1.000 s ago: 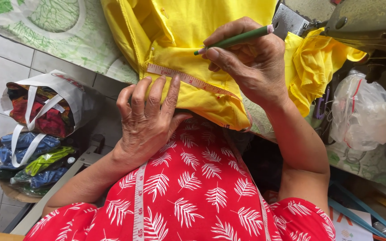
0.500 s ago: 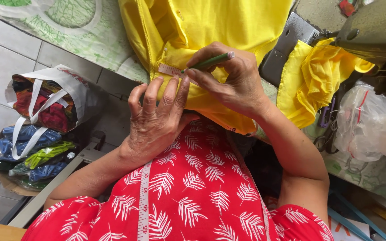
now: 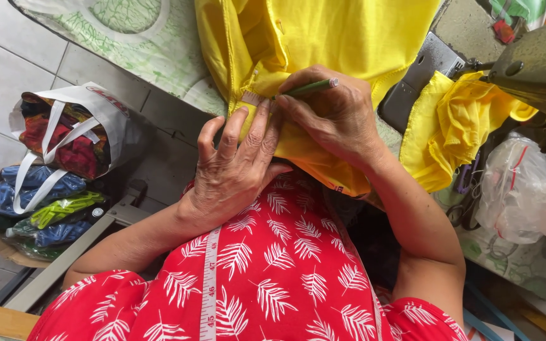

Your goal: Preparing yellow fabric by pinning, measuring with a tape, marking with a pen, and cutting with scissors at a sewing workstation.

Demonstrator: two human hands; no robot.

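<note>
Yellow fabric hangs off the counter, your left hand pressing its hem flat, right hand pinching a green pencil there, marking looks barely started.

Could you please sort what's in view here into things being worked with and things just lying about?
In use:
- left hand, pressing the yellow cloth
- right hand, holding the green pencil
- tape strip on the cloth

Lying about:
- white bag of fabric on the floor
- clear plastic bag
- yellow bundle
- sewing machine
- tape measure over the red dress
</note>
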